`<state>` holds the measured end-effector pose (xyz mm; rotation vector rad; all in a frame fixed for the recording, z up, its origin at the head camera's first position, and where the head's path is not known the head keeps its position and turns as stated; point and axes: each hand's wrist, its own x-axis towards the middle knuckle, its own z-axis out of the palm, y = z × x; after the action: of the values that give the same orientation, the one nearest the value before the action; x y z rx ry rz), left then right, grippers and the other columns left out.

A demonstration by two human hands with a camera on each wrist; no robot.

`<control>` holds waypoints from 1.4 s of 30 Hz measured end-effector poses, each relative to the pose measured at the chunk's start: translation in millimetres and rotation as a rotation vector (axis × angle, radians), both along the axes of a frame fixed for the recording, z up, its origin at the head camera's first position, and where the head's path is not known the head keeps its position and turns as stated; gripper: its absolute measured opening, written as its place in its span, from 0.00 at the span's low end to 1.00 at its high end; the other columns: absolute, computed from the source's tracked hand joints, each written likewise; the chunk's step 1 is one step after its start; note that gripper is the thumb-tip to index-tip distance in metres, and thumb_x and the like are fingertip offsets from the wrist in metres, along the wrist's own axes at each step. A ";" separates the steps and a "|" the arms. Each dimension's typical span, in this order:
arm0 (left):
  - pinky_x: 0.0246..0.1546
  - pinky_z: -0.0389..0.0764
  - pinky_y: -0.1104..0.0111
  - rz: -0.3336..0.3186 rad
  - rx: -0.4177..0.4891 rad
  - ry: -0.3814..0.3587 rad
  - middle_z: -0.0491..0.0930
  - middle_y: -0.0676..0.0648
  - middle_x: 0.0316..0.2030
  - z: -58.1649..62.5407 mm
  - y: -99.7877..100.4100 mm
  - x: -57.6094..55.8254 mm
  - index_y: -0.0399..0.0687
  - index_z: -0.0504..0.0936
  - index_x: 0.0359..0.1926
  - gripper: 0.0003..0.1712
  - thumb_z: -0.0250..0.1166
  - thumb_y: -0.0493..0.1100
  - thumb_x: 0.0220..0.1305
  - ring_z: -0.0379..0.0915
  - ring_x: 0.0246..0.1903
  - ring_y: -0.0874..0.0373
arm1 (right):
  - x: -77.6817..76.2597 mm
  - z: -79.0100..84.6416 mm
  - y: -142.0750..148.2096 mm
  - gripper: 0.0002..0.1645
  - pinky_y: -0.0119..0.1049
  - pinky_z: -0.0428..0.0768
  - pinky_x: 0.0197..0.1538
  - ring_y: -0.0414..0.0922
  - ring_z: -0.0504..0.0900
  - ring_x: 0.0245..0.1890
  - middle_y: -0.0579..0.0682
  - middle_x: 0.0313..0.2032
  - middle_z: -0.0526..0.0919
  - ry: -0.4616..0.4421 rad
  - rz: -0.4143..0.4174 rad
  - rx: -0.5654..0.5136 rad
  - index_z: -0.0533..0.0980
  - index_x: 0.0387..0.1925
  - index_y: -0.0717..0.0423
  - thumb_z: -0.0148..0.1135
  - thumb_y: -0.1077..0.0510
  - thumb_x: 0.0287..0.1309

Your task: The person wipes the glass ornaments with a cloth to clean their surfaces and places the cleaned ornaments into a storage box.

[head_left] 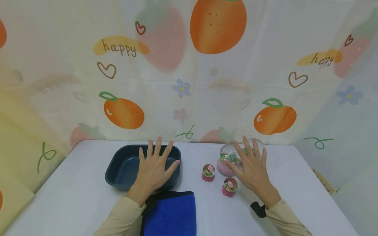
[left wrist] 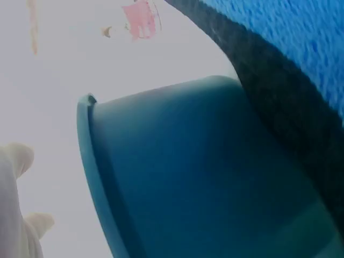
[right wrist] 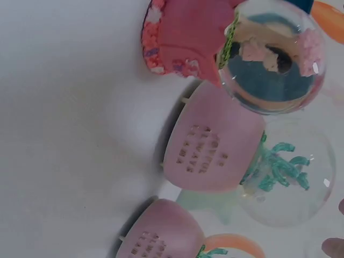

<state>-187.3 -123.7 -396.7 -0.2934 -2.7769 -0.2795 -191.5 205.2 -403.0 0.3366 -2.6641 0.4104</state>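
Note:
My left hand (head_left: 152, 172) hovers with fingers spread over the right part of a dark blue basin (head_left: 110, 172); its fingertips show in the left wrist view beside the basin wall (left wrist: 188, 172). My right hand (head_left: 254, 168), fingers also spread, is held above the snow globes and grips nothing. Partly behind it stand two large snow globes with pale pink bases, the nearer one (head_left: 225, 167) and another one (right wrist: 161, 231). Two small snow globes with darker pink bases, one (head_left: 208, 173) farther back and one (head_left: 229, 186) closer, stand left of that hand.
A folded blue cloth (head_left: 174, 214) with a black edge lies in front of the basin, between the forearms. A black device (head_left: 258, 209) sits at the right wrist. White cloth covers the table (head_left: 212, 216), and a fruit-printed curtain (head_left: 165, 98) hangs behind it.

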 end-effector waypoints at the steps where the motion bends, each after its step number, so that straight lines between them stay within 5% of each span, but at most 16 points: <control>1: 0.67 0.48 0.29 -0.002 0.002 0.001 0.51 0.37 0.77 0.3 0.1 0.5 0.65 0.53 0.77 0.43 0.54 0.69 0.66 0.45 0.75 0.30 | 1.0 0.7 0.0 0.46 0.75 0.43 0.67 0.66 0.46 0.76 0.59 0.76 0.54 0.004 0.004 -0.003 0.62 0.73 0.47 0.58 0.31 0.59; 13: 0.67 0.51 0.30 -0.025 0.020 0.021 0.55 0.37 0.75 2.0 3.7 16.7 0.63 0.57 0.76 0.42 0.53 0.69 0.67 0.52 0.73 0.32 | 21.7 0.2 1.2 0.45 0.74 0.44 0.68 0.68 0.48 0.75 0.60 0.76 0.54 -0.034 0.022 -0.028 0.60 0.74 0.45 0.59 0.34 0.60; 27: 0.66 0.56 0.31 -0.064 0.045 -0.008 0.63 0.37 0.72 2.5 7.6 40.7 0.61 0.62 0.74 0.40 0.57 0.67 0.66 0.59 0.70 0.33 | 41.6 -5.0 -0.3 0.44 0.67 0.55 0.68 0.69 0.55 0.72 0.62 0.73 0.59 0.028 0.085 -0.070 0.63 0.71 0.52 0.63 0.38 0.59; 42: 0.67 0.59 0.35 -0.140 0.092 -0.136 0.68 0.42 0.70 3.5 15.1 68.6 0.61 0.66 0.72 0.37 0.59 0.65 0.66 0.62 0.69 0.38 | 53.5 -17.7 -3.7 0.40 0.56 0.73 0.59 0.53 0.70 0.64 0.56 0.66 0.71 0.064 0.121 -0.208 0.71 0.63 0.54 0.74 0.46 0.50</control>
<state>-118.6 -108.6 -393.1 -0.4634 -2.8709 -0.4764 -138.0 201.5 -420.7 0.4400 -2.5183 0.6963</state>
